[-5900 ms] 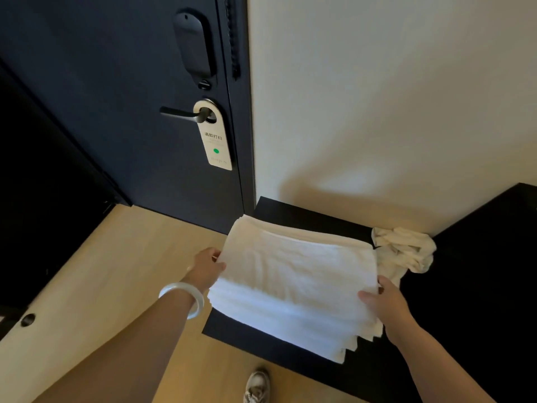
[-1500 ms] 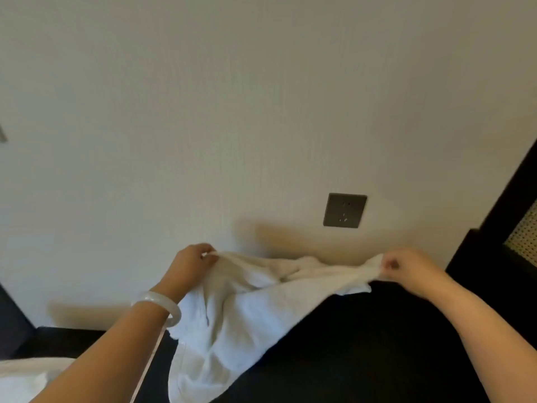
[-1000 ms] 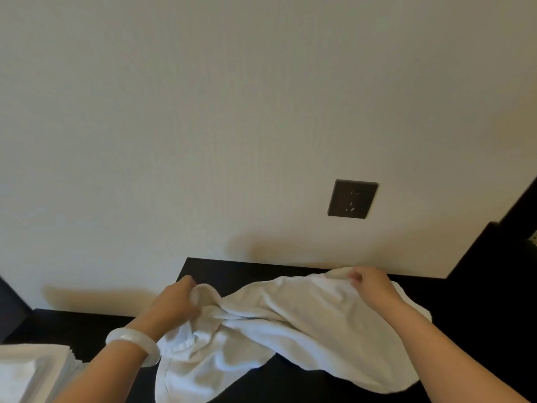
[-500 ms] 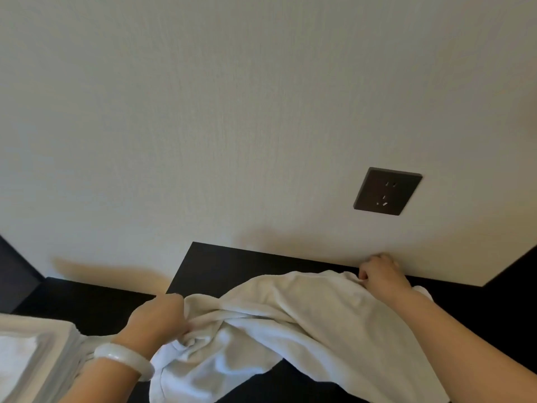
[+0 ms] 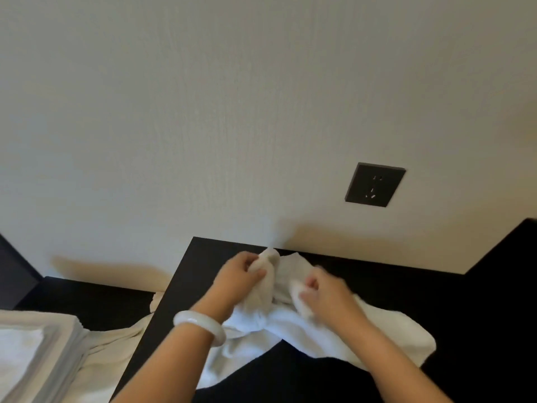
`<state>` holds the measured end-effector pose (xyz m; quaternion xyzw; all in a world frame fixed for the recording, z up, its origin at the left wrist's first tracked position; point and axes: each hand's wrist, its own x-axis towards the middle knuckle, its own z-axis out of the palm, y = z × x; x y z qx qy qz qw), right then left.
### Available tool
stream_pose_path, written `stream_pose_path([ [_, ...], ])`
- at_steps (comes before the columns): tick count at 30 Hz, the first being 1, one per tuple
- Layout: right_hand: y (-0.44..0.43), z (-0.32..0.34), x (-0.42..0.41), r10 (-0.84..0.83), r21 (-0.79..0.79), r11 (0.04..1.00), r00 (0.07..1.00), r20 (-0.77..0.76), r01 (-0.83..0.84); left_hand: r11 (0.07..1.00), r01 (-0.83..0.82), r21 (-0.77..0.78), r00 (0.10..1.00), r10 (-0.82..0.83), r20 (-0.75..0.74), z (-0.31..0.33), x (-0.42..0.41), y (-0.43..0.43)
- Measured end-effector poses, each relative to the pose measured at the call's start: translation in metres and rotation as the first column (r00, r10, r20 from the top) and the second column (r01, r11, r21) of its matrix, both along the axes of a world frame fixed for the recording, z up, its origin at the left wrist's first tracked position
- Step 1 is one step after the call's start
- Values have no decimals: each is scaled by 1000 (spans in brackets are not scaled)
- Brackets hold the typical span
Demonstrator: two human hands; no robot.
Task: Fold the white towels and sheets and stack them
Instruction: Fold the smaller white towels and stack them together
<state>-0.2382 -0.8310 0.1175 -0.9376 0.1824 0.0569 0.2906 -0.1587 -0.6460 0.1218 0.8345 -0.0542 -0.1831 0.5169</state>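
White and crumpled, the towel (image 5: pixel 404 335) lies in a heap on the black tabletop (image 5: pixel 377 274), under and between both hands, spilling out to the right of the right hand (image 5: pixel 322 292). The left hand (image 5: pixel 238 279), with a pale bangle (image 5: pixel 200 324) on its wrist, has its fingers curled round a bunched part of the cloth and lifts it a little. The right hand, just beside it and blurred, seems to pinch another fold with bent fingers. No edge is squared and no crease is laid, so I judge this towel to be at the sorting-out stage: corners have to be found before any fold can begin.

Well off to the left of the left hand sits a neat stack of folded white linen (image 5: pixel 32 353), which counts as the finished share. More white cloth hangs loose between that stack and the tabletop; whether it belongs to this towel I cannot tell.
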Motion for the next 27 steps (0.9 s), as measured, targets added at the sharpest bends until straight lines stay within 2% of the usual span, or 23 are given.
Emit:
stream_pose_path([
  [1,7,-14,-7,17,33,999,994,-108,-14,996,-25,81,999,28,-38,-14,-4,-2],
  [2,8,-25,-14,8,74,997,989,-146,3,986,-66,153,996,75,-57,-26,-11,1],
  [4,6,-30,-21,-53,145,987,989,-138,73,960,-158,233,987,147,62,-40,-27,9],
  [6,4,-27,-25,-67,159,983,985,-160,93,970,-185,158,940,128,316,-48,-50,18],
  [8,6,-22,-27,-66,120,989,977,-201,92,998,-59,36,893,36,449,-50,-69,23],
  [9,6,-19,-28,-63,88,993,973,-220,85,998,47,52,885,-65,461,-51,-74,24],
  [10,7,-18,-27,-66,59,995,969,-236,82,981,142,134,880,-187,437,-53,-76,23],
  [12,10,-13,-30,-78,-4,997,955,-287,81,926,187,329,879,-308,365,-61,-75,20],
  [14,12,-10,-35,-72,-56,997,938,-340,56,901,87,426,897,-257,361,-66,-71,15],
  [16,11,-7,-39,-45,-2,999,949,-313,47,903,9,429,905,-190,381,-63,-69,10],
  [18,9,-2,-43,-82,124,987,979,-184,106,943,-40,329,923,-91,374,-57,-66,8],
  [21,15,11,-44,-190,248,954,979,69,167,994,-70,80,948,42,315,-33,-65,6],
  [25,34,25,-43,-191,332,934,968,160,130,992,-51,-116,905,95,415,4,-77,2],
  [27,42,33,-43,-225,391,909,959,175,142,974,-95,-207,919,166,358,15,-83,0],
])
